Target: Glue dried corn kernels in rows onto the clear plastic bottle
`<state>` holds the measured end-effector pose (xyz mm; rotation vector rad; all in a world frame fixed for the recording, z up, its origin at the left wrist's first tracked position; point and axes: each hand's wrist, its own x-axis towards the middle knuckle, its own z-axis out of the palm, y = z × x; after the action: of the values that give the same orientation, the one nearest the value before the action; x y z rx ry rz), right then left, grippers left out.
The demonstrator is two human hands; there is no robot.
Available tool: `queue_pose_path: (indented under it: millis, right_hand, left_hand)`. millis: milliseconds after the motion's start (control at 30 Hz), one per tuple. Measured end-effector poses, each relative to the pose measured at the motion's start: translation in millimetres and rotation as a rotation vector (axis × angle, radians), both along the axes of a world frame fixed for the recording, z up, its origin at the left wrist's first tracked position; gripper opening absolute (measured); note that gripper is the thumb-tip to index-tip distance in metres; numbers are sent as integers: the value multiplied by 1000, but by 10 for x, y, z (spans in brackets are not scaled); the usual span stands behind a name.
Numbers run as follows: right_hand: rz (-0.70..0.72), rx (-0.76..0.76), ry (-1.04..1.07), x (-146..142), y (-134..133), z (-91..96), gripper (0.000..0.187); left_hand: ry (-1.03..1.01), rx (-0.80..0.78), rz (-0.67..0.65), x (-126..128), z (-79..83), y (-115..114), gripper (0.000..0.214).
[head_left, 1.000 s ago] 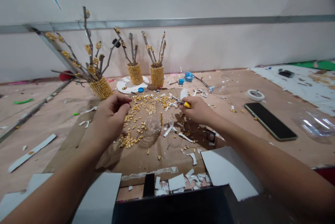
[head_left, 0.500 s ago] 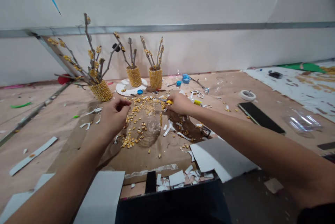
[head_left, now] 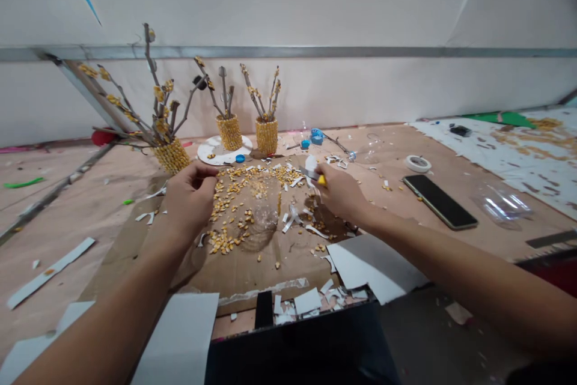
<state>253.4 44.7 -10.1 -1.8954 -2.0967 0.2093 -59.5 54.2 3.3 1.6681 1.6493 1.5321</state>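
Observation:
My right hand (head_left: pixel 339 193) is closed round a small tool with a yellow tip (head_left: pixel 321 179), held just above the brown cardboard (head_left: pixel 252 265). My left hand (head_left: pixel 189 197) hovers over the left side of the cardboard with fingers curled and pinched; what they hold is too small to make out. Between both hands lie scattered corn kernels (head_left: pixel 229 235) and a clear plastic bottle piece (head_left: pixel 265 212). White paper strips (head_left: pixel 293 220) lie near my right hand.
Three kernel-covered pots with twigs (head_left: pixel 172 155) (head_left: pixel 230 131) (head_left: pixel 267 135) stand at the back. A phone (head_left: pixel 439 201), a tape roll (head_left: pixel 417 163) and a clear bottle half (head_left: pixel 500 202) lie to the right. White card sheets (head_left: pixel 374 265) and scraps sit at the near edge.
My right hand reached left to the kernel pile, then drew back right with the yellow-tipped tool. My left hand stayed nearly still. The camera tilted up a little.

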Motion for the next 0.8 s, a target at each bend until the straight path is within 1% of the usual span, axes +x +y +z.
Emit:
queue_pose_path:
  millis: [67, 133, 167, 233, 300, 433, 533, 633, 733, 800]
  right_hand:
    - [-24, -2, -18, 234, -279, -8, 23]
    - [1, -24, -100, 492, -545, -36, 29]
    - [12, -45, -147, 615, -660, -59, 28]
    - [25, -55, -217, 823, -836, -128, 29]
    - [50, -47, -236, 966, -944, -219, 33]
    - [190, 56, -177, 1089, -1013, -383, 34]
    - [251, 84, -131, 1103, -1008, -416, 32]
    - [225, 16, -79, 1077, -981, -380, 27]
    - [176, -112, -27, 1041, -923, -314, 28]
    - [176, -168, 4, 1038, -867, -254, 28]
  left_hand:
    - [-31, 19, 1, -5, 1, 3, 19]
    - [-47, 35, -1, -7, 0, 5, 19]
    - [-47, 42, -2, -5, 1, 5, 19]
    - [-36, 50, -3, 4, 5, -2, 18]
    - [-25, 45, 2, 20, 8, -13, 16]
    - [-3, 16, 8, 45, -2, -27, 17]
    - [6, -7, 6, 45, -24, -26, 19]
    - [8, -24, -10, 46, -33, -29, 20]
    - [7, -20, -23, 60, -22, -42, 20]
    - [7, -22, -25, 70, -13, -50, 19]
